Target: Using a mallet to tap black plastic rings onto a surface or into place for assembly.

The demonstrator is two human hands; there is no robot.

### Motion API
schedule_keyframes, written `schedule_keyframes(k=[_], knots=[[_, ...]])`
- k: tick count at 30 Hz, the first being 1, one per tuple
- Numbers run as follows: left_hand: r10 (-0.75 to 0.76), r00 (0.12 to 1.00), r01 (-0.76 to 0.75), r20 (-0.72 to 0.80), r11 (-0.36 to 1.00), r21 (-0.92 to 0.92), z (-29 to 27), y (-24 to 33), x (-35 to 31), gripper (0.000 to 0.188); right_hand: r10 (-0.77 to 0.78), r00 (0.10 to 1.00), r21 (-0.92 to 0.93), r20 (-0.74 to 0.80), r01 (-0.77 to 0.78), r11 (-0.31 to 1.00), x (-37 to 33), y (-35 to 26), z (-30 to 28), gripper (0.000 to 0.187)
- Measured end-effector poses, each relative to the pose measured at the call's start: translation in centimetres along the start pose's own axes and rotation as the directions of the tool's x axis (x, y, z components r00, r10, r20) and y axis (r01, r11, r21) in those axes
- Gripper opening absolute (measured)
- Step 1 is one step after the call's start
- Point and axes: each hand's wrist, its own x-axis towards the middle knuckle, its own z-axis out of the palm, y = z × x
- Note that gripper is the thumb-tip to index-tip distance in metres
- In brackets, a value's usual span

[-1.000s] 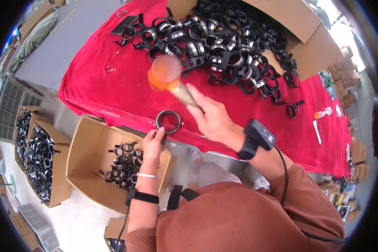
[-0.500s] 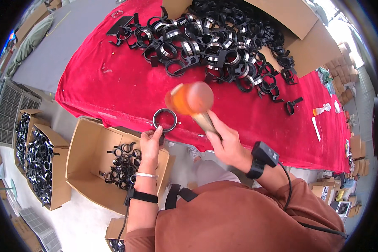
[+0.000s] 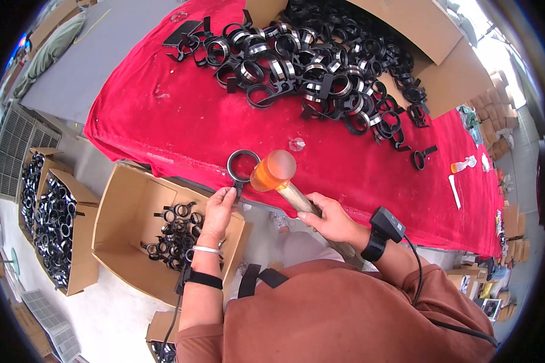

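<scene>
My left hand (image 3: 220,209) pinches the short stem of a black ring clamp (image 3: 229,167), whose round band lies at the near edge of the red cloth (image 3: 191,130). In my right hand (image 3: 330,219) is a mallet (image 3: 274,171) with a translucent orange head and a wooden handle. Its head is down beside the right side of the ring; whether the two touch, I cannot tell. A heap of similar black and silver ring clamps (image 3: 281,69) covers the far part of the cloth.
An open cardboard box (image 3: 118,242) with several ring clamps (image 3: 178,233) inside stands below the table edge at left. Fuller boxes (image 3: 85,266) stand farther left. A large carton (image 3: 454,75) lies behind the heap. Another orange-headed tool (image 3: 459,166) rests at the right.
The mallet has come down and to the near side, from above the cloth to beside the ring. My left hand still holds the ring clamp, slightly shifted to the right.
</scene>
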Motion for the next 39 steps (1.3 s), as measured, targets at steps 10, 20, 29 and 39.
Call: schedule_keyframes(k=[10, 20, 29, 39], knots=[[0.007, 0.997, 0.005, -0.072, 0.987, 0.159, -0.6, 1.8, -0.1, 0.024, -0.601, 0.783, -0.213, -0.160, 0.568, 0.795, 3.4, -7.7, -0.3, 0.046], [0.033, 0.991, -0.018, -0.130, 0.993, 0.116, -0.2, 1.3, -0.1, 0.023, -0.520, 0.854, -0.286, 0.032, 0.506, 0.814, 8.4, -7.4, 0.8, 0.047], [0.005, 0.993, 0.009, -0.114, 0.993, 0.119, 0.3, 2.1, 0.4, 0.022, -0.454, 0.873, -0.283, -0.181, 0.396, 0.874, 10.4, -1.1, 0.0, 0.052], [-0.018, 0.995, 0.028, -0.100, 0.995, 0.097, 0.0, 1.7, -0.2, 0.019, -0.457, 0.885, -0.398, -0.088, 0.390, 0.831, 8.9, -1.2, 1.7, 0.053]])
